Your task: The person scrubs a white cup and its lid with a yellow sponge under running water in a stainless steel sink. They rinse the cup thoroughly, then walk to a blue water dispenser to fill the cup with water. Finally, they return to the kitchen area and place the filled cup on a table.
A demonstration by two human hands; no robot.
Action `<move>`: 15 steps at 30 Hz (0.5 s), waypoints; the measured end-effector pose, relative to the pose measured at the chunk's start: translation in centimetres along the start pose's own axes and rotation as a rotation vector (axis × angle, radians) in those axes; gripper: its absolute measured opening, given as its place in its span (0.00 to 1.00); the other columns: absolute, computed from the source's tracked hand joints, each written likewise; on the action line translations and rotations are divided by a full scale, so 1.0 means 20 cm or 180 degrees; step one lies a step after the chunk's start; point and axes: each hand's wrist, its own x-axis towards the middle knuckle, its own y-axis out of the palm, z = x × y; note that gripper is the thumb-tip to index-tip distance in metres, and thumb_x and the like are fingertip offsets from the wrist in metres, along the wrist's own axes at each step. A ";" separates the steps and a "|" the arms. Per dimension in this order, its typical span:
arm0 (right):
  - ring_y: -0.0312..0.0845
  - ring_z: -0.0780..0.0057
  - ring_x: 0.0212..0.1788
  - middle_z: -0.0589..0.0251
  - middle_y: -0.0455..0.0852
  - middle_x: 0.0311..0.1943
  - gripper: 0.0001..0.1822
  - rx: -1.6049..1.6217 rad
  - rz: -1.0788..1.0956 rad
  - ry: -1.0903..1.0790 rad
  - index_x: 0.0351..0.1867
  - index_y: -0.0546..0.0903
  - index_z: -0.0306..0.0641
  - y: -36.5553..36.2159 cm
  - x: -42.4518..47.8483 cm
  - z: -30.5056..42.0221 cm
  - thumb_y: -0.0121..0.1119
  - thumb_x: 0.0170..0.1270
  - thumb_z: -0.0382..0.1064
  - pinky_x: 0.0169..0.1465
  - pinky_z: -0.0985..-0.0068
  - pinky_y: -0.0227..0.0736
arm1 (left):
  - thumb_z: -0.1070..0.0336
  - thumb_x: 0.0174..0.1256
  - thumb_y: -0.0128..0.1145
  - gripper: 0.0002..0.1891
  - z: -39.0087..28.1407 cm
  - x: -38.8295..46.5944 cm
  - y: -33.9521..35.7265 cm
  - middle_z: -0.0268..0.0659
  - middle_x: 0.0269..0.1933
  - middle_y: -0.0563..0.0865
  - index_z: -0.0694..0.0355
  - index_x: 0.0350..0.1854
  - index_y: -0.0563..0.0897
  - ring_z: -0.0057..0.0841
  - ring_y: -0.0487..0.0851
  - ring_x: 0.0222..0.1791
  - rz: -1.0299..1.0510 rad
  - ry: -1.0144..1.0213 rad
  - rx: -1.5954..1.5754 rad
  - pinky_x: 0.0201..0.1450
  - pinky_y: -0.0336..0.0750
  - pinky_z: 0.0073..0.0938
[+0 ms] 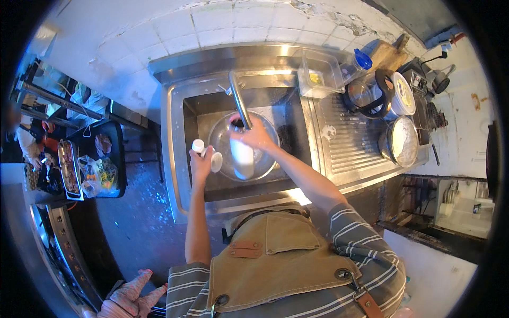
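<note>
My right hand (256, 133) grips a white bottle (242, 157) near its dark, open mouth. The bottle tilts beneath the end of the metal faucet (237, 95), above a large round bowl (216, 133) in the steel sink (191, 119). Whether water is running cannot be made out. Over the sink's left side, my left hand (201, 161) holds a small white cap (197, 145) and a white round piece (216, 161), both apart from the bottle.
On the ribbed drainboard (346, 147) at right stand a clear plastic container (320, 75), a glass pot with black handle (364, 95) and a metal pot (401, 141). A cutting board (385, 57) leans behind. Left are a black cart (119, 159) and another person (133, 296) below.
</note>
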 end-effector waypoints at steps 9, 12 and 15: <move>0.84 0.65 0.46 0.56 0.87 0.41 0.21 -0.0120 0.0295 -0.0121 0.44 0.83 0.40 -0.10 -0.11 0.02 0.74 0.50 0.44 0.53 0.68 0.76 | 0.66 0.74 0.58 0.15 -0.10 0.00 0.00 0.39 0.49 0.87 0.60 0.60 0.82 0.25 0.83 0.49 0.0572 0.0756 -0.0381 0.55 0.75 0.28; 0.83 0.59 0.49 0.54 0.85 0.45 0.25 -0.0129 0.0005 -0.0119 0.46 0.82 0.38 -0.12 -0.07 0.00 0.75 0.47 0.44 0.55 0.66 0.76 | 0.63 0.76 0.55 0.14 -0.30 -0.06 0.01 0.37 0.52 0.88 0.61 0.57 0.85 0.21 0.82 0.50 0.0702 0.0478 -0.0539 0.57 0.73 0.24; 0.82 0.60 0.52 0.56 0.85 0.46 0.27 0.0083 0.0148 -0.0025 0.47 0.80 0.39 -0.13 -0.04 0.03 0.77 0.47 0.45 0.58 0.67 0.74 | 0.62 0.77 0.55 0.16 -0.25 -0.05 0.08 0.36 0.53 0.87 0.61 0.62 0.83 0.20 0.81 0.51 0.0859 0.0523 -0.1298 0.56 0.73 0.23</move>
